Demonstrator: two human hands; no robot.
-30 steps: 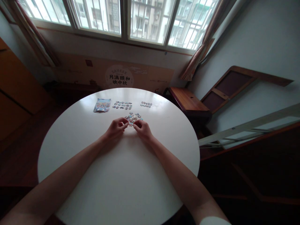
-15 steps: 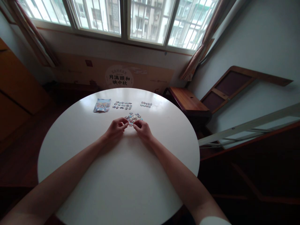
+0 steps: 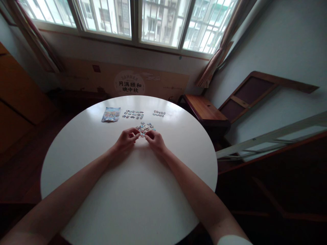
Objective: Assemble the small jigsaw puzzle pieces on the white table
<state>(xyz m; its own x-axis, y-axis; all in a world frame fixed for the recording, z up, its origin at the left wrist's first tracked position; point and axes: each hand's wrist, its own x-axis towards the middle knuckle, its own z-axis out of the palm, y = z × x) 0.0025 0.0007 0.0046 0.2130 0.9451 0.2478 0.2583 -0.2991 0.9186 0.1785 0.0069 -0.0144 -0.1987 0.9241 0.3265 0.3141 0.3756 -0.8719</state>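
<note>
A loose heap of small jigsaw puzzle pieces (image 3: 146, 128) lies on the round white table (image 3: 133, 190). At its near left edge my left hand (image 3: 127, 137) is closed, thumb and forefinger pinched by a piece. Facing it from the right, my right hand (image 3: 155, 139) pinches at the near side of the same heap. Both sets of fingertips are close together around one puzzle piece (image 3: 142, 135); its details are too small to make out. Beyond the hands, several pieces are laid in rows (image 3: 133, 114), with a smaller set of rows (image 3: 159, 113) to the right.
A colourful picture sheet or packet (image 3: 111, 114) lies at the table's far left. Past the right rim stands a wooden stool or cabinet (image 3: 205, 108). A folded wooden frame (image 3: 251, 90) leans on the wall. A barred window (image 3: 160, 23) is behind the table.
Almost nothing differs. The view has shifted very slightly, while both hands stay pinched at the near edge of the heap.
</note>
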